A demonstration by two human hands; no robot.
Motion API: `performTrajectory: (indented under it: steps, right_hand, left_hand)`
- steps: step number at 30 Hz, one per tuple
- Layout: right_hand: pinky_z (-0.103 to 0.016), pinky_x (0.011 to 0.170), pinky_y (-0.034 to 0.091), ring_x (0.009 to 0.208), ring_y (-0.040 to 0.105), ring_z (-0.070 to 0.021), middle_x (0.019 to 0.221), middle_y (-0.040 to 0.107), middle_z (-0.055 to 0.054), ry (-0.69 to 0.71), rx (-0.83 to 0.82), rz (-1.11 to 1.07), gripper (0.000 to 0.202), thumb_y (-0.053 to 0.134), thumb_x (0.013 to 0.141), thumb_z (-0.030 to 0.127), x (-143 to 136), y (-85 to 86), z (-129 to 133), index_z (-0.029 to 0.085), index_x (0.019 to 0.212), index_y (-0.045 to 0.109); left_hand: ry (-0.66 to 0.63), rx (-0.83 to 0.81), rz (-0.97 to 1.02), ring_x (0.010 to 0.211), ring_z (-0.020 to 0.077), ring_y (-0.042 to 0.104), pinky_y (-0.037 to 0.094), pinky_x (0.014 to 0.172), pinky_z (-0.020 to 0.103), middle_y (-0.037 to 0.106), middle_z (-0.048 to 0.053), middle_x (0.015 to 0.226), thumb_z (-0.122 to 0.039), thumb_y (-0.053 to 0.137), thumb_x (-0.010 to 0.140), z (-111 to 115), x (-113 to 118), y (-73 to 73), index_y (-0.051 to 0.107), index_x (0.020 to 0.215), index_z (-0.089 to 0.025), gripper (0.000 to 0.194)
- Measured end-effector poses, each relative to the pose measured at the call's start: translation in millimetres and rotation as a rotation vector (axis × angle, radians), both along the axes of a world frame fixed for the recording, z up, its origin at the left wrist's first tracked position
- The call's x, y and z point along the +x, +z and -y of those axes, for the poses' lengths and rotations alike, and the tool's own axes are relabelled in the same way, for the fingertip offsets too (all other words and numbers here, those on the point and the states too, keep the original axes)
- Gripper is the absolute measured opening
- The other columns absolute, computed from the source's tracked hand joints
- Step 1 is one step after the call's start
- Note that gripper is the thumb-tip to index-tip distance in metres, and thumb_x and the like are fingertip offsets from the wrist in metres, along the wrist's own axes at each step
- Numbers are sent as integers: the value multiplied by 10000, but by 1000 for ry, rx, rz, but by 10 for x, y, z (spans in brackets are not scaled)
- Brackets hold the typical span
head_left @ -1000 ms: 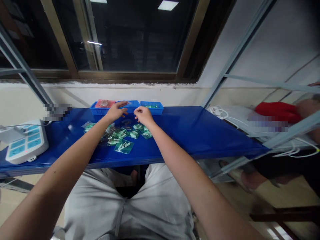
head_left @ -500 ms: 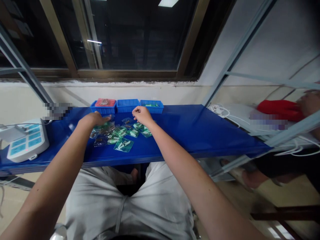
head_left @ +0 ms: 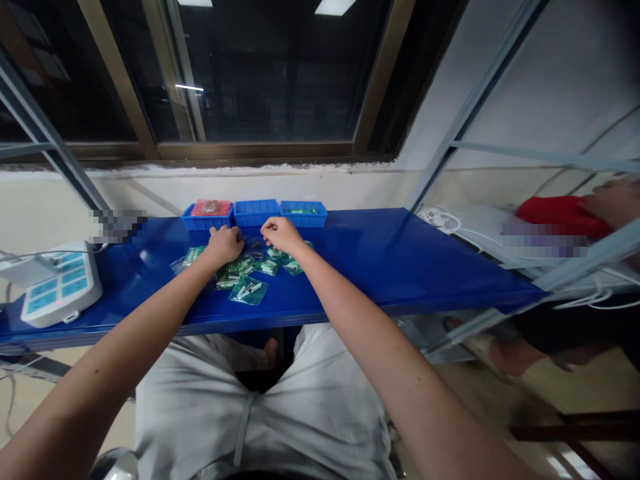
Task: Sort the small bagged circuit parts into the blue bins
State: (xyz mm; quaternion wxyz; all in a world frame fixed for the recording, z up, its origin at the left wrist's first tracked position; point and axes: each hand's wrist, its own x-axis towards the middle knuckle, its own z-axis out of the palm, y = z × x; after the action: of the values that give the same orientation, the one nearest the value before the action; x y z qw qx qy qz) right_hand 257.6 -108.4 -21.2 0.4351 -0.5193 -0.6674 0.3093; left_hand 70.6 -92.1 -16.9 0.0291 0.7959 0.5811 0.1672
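Left hand [head_left: 226, 245] and right hand [head_left: 281, 235], curled apart, grip indiscernible, overlie packets [head_left: 249, 291] between front and back bench [head_left: 373, 267] edges, probably light, slippery, best pinched by corners.

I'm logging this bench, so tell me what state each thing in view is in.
Left hand: fingers bent at the packet pile; whether its grip holds anything is hidden.
Right hand: fingers curled; whether its grip holds anything is unclear.
Packet pile: loosely spread.
Left blue bin: upright, red item on top.
Middle blue bin: upright, open-topped.
Right blue bin: upright, greenish contents.
Power strip: reddish light lit.
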Motion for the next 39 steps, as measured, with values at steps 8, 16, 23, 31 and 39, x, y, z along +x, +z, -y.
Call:
performTrajectory:
  steps: [8, 16, 23, 31, 39]
  right_hand:
    - [-233, 691, 473, 739, 610, -146, 771, 660, 8, 2, 116, 125, 189, 647, 701, 114, 9, -69, -81, 180, 874, 685]
    - [-262, 775, 469, 792, 626, -155, 789, 687, -13, -44, 149, 38, 70, 617, 810, 190, 15, 10, -52, 171, 774, 674]
    - [-253, 730, 479, 726, 628, -157, 736, 674, -15, -35, 115, -24, 157, 590, 854, 233, 15, 83, 7, 173, 727, 660]
    - [-293, 808, 481, 836, 650, -187, 881, 734, -51, -102, 150, 1, 150, 598, 827, 203, 29, 59, -22, 151, 853, 736]
    - [-278, 736, 473, 751, 629, -173, 760, 699, -29, -40, 210, -73, 129, 628, 800, 258, 21, 50, -21, 157, 754, 693]
  left_hand:
    - [-283, 94, 193, 808, 233, 661, 470, 759, 273, 756, 84, 884, -347, 516, 868, 71, 160, 32, 766, 933, -190, 303]
    - [-249, 26, 482, 827, 203, 660, 480, 770, 244, 757, 33, 860, -386, 537, 856, 55, 137, 87, 773, 906, -163, 328]
    - [-228, -96, 763, 1006, 219, 668, 475, 940, 270, 770, 44, 991, -271, 550, 800, 60, 166, 151, 775, 849, -148, 262]
    - [-224, -23, 744, 785, 186, 626, 472, 744, 270, 748, 62, 880, -395, 564, 829, -15, 107, 111, 774, 970, -112, 380]
    - [-270, -60, 722, 503, 124, 511, 397, 510, 241, 589, 3, 542, -425, 611, 819, 54, 112, 137, 701, 807, -123, 316]
